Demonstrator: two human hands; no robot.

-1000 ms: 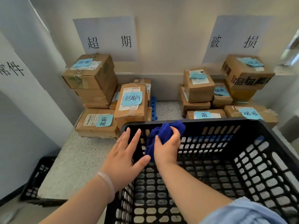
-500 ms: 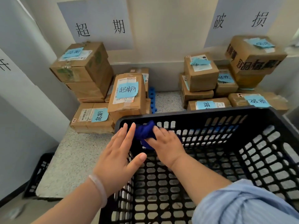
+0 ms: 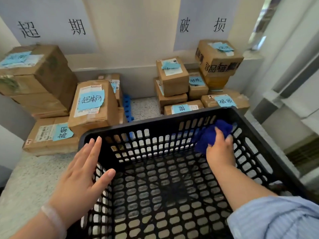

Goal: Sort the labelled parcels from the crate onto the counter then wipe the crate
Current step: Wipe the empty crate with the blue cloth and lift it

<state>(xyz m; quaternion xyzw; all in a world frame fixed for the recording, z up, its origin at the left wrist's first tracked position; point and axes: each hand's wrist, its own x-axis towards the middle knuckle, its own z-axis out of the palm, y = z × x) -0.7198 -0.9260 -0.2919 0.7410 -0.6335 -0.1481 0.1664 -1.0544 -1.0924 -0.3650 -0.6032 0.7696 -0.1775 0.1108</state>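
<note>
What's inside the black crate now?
Just the right hand gripping a blue cloth against the far wall of the crate. Nothing else shows. The sleeve hides the near corner.

One black crate (image 3: 172, 118) fills the lower middle of the frame, and one blue cloth (image 3: 212, 135) sits at its upper right corner. Two hands show, the left hand (image 3: 81, 178) at lower left and the right hand (image 3: 219, 152) at right. Two paper signs hang along the top, a left sign (image 3: 51, 28) and a right sign (image 3: 202, 25). The cardboard parcels stand in two piles: the left pile (image 3: 107, 107) has at least five and the right pile (image 3: 174, 83) has seven. One blue plastic piece (image 3: 127, 107) stands between them.
</note>
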